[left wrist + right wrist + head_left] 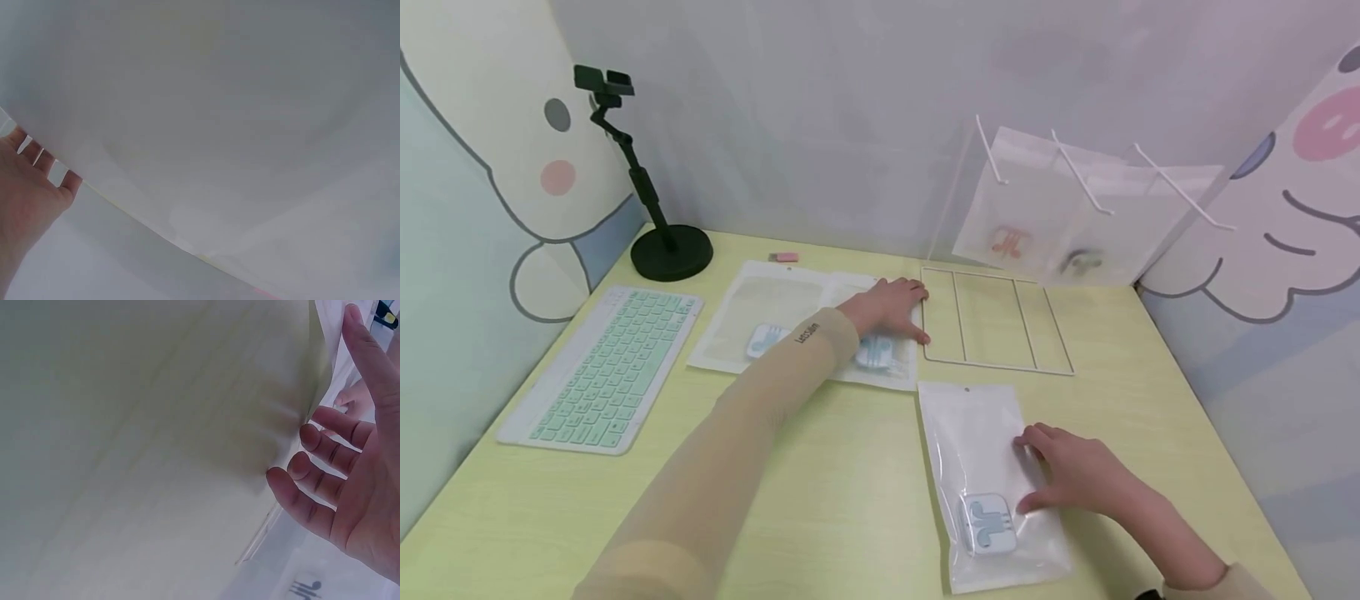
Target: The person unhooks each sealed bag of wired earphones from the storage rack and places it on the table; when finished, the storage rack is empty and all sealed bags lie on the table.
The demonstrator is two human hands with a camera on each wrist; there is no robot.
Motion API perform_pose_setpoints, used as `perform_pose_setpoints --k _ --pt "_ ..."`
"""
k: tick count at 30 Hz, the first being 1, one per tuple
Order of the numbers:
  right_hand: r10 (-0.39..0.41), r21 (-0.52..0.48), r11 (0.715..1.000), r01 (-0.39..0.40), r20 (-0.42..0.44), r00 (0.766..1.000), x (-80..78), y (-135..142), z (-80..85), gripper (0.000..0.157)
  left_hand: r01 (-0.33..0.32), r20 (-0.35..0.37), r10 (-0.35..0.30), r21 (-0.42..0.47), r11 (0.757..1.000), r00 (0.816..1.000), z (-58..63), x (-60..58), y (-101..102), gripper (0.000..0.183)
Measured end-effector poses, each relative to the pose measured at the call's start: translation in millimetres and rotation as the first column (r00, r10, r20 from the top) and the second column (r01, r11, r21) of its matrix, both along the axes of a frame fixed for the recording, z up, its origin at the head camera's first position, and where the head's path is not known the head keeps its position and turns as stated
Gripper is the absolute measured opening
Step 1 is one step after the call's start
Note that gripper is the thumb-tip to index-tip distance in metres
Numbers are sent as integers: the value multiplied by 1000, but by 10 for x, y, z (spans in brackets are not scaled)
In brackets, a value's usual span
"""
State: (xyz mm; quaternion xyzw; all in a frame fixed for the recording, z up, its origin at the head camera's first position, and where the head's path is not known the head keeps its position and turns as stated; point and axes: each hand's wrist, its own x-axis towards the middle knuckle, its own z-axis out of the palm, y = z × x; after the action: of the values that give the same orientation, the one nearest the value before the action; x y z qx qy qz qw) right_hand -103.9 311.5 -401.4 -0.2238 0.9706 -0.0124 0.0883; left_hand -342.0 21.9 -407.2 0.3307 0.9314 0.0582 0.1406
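Note:
A white zip bag (977, 442) with boxed light-blue earphones (987, 523) lies at the front right. My right hand (1078, 471) is at its right edge, fingers loosely bent and thumb over the bag. In the right wrist view the right hand's fingers (322, 484) are spread, pinching nothing. Farther back, two similar bags lie side by side, the left one (767, 300) and the right one (850, 287). My left hand (895, 308) rests at the right one's right edge, fingers extended. The left wrist view shows the left hand (28, 194) with its fingertips along a pale edge.
A white wire frame (959, 317) lies on the table beside the left hand. Above it, white hooks (1078, 173) carry bags with red earphones (1011, 242) and dark earphones (1081, 262). At left are a keyboard (613, 367), a black stand (672, 252) and a pink USB stick (785, 257).

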Motion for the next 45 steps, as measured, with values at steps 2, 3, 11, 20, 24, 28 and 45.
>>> perform_pose_setpoints --k 2,3,11,20,24,28,45 --pt "19 2 1000 -19 -11 1000 17 -50 2 90 -5 -1 5 5 1000 1000 16 -5 -6 97" --pt "26 6 1000 -26 -15 1000 21 -73 3 89 -9 -3 9 4 1000 1000 22 -10 -9 97" --pt "17 32 999 -16 -24 1000 27 -164 20 90 -18 -4 18 8 1000 1000 5 -55 -21 97" --pt "-34 29 999 34 -19 999 -34 -136 -12 89 -24 17 24 15 1000 1000 22 -11 -24 97" --pt "-21 32 999 21 -16 1000 -34 -135 9 90 -29 26 28 11 1000 999 7 16 -14 97" --pt "5 32 999 -4 -45 999 -52 -128 119 88 -28 21 28 6 1000 999 -5 34 -10 97" --pt "-90 -180 982 53 -203 975 -595 87 568 79 -19 31 19 11 1000 999 11 44 7 98"
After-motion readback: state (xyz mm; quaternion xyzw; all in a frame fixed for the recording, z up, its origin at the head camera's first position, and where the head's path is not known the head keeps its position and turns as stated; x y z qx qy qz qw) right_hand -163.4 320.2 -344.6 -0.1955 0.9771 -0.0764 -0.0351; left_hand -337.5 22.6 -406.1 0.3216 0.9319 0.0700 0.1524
